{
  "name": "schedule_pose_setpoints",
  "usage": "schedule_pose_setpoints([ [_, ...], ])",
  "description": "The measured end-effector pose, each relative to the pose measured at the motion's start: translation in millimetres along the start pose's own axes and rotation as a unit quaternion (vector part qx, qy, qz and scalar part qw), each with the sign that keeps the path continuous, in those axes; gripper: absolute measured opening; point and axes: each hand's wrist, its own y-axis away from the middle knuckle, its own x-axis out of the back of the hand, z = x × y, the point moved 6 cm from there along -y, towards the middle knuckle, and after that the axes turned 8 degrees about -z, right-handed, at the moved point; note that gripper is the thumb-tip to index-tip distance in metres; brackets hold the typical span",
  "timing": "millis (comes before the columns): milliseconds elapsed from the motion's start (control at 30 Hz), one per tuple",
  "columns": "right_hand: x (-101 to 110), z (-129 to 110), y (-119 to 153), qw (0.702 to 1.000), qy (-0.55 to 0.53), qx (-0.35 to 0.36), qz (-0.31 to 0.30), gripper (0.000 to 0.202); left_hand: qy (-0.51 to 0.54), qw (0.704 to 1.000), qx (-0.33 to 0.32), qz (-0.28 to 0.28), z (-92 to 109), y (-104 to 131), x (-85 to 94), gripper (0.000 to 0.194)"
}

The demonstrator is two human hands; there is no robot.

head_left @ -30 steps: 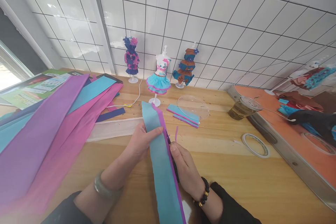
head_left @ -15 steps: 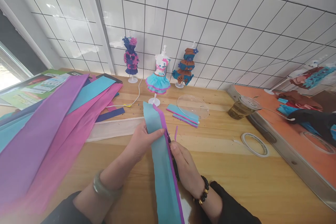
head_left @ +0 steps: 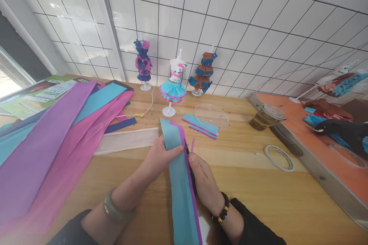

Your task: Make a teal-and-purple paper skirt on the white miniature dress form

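A long blue strip of crepe paper [head_left: 179,183] with a purple border along its right side runs from mid-table down to the bottom edge. My left hand [head_left: 161,157] is closed on it, thumb on top near the purple border and fingers underneath. My right hand [head_left: 204,180] grips dark scissors [head_left: 187,147], their blades at the purple border beside my left thumb. The scissors' handles are mostly hidden by the hand and the strip. A thin purple offcut [head_left: 193,144] lies just beyond my right fingertips.
Three small dress forms stand at the back, one in a blue ruffled skirt [head_left: 173,90]. Coloured crepe sheets [head_left: 51,149] are heaped at left. Folded blue strips [head_left: 201,124] lie near a clear lid [head_left: 211,116]. At right are a tape roll [head_left: 279,158] and a lidded cup [head_left: 263,118].
Both hands and the strip's upper end have shifted slightly right and toward me. The scissor blades now show more clearly by the purple border.
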Motion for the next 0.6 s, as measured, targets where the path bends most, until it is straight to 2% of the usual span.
schedule_pose_setpoints([
  [600,0.9,-1.1,-1.1,1.0,-0.001,0.008,0.002,0.033,-0.023,1.0,-0.014,-0.005,3.2,0.5,-1.2,0.025],
])
